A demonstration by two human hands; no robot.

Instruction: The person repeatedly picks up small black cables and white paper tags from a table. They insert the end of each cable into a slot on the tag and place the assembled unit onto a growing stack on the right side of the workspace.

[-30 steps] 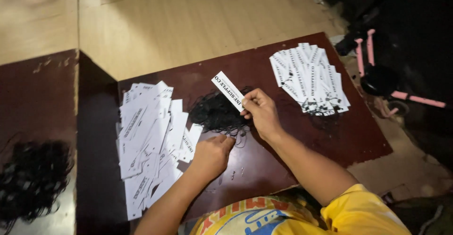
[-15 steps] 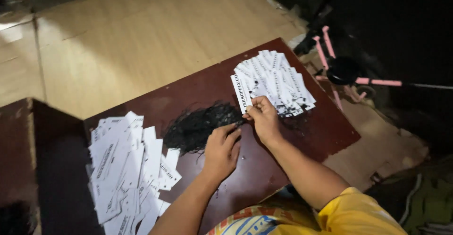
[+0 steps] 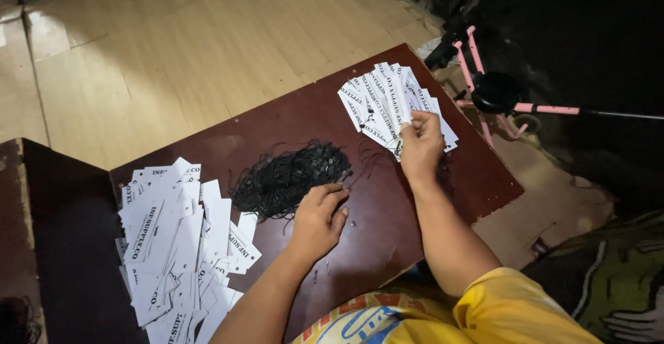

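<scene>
We find dim light overall: the wooden floor (image 3: pixel 173 60) is brightest at upper left, the right side falls into near-black shadow, and detail is soft.

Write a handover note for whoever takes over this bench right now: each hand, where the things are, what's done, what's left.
Left hand: empty, palm down on the dark red table, fingertips at the edge of the pile of black strings.
Right hand: on the fanned stack of white tags at the far right; whether it pinches one cannot be told.
Done: the fanned stack looks strung, with black loops trailing from it.
Left: the loose heap of white tags at the left edge, apparently without strings, and the pile of strings.
</scene>
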